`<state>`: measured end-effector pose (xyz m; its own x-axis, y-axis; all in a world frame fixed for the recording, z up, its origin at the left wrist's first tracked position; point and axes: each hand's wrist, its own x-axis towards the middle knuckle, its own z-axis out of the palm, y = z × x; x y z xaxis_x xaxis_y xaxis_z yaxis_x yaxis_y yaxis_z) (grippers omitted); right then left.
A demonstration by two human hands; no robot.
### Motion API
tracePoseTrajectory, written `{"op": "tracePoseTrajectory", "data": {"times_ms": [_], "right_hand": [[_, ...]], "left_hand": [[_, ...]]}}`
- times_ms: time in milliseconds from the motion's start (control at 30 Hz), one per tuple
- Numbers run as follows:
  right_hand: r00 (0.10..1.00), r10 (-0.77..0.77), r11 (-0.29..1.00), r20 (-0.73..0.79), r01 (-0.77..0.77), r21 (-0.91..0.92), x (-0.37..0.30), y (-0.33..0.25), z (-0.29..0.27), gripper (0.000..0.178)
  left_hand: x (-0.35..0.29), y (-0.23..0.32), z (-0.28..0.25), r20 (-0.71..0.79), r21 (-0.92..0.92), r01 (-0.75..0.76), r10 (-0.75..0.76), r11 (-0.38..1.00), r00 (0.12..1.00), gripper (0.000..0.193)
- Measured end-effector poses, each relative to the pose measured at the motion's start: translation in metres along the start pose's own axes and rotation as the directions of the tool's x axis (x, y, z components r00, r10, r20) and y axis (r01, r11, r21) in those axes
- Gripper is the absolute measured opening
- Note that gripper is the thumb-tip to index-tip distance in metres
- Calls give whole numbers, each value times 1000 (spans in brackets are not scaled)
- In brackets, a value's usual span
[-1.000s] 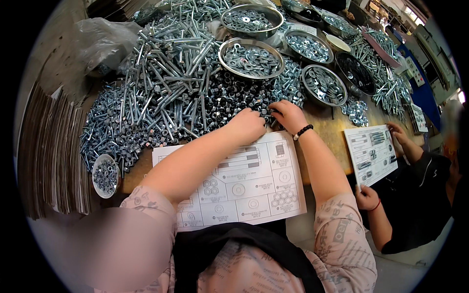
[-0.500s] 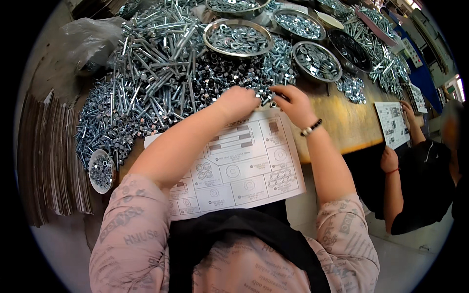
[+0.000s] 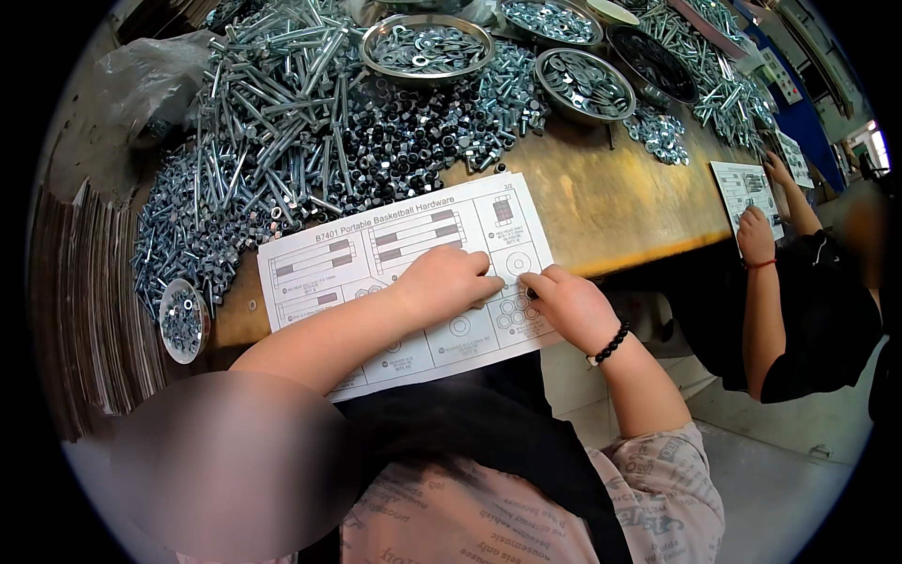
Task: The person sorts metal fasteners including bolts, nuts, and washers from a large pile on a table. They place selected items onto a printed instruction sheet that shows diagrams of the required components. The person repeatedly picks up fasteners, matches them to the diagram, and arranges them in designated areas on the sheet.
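Observation:
A white printed sheet (image 3: 310, 282) with outline drawings of bolts, nuts and washers lies at the table's near edge. Over its middle is my left hand (image 3: 449, 285), fingers curled together; whatever they hold is hidden. My right hand (image 3: 575, 308), with a beaded bracelet at the wrist, is over the sheet's right side. Its thumb and forefinger pinch a small dark piece (image 3: 533, 293) that looks like a black nut. Beyond the sheet spreads a heap of black-and-silver nuts (image 3: 404, 141), with long silver bolts (image 3: 272, 103) piled to its left.
Metal bowls of washers (image 3: 427, 49) (image 3: 584, 86) stand behind the nuts, beside a black bowl (image 3: 650, 66). Loose washers (image 3: 658, 133) lie to the right. At left are a small white bowl (image 3: 184, 321) and stacked cardboard (image 3: 89, 310). Another person's hand (image 3: 755, 235) touches a second sheet (image 3: 742, 193).
Both my hands have drawn back from the nut heap to above the sheet. The view has shifted, and more of the sheet's top shows. The other person's near hand has moved up onto their sheet.

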<state>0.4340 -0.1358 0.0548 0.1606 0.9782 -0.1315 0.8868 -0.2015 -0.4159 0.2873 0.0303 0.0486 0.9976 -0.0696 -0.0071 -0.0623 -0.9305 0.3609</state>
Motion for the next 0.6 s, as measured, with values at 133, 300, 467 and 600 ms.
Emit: {"op": "tracePoseTrajectory", "data": {"times_ms": [133,300,467,600], "right_hand": [[996,-10,997,-91,18,80,-3,4,3,27],[992,-35,991,-119,50,123,-10,4,-1,27],[984,83,992,-159,-66,108,-14,-2,-4,28],[985,38,987,-169,-11,159,-12,-7,-4,28]], "left_hand": [[-11,5,1,-32,-223,116,-127,968,991,35],[-15,3,7,-68,-281,166,-192,945,979,34],[-7,19,-7,13,13,236,-236,972,972,25],[-5,22,-2,-15,-60,255,-256,965,967,23]]}}
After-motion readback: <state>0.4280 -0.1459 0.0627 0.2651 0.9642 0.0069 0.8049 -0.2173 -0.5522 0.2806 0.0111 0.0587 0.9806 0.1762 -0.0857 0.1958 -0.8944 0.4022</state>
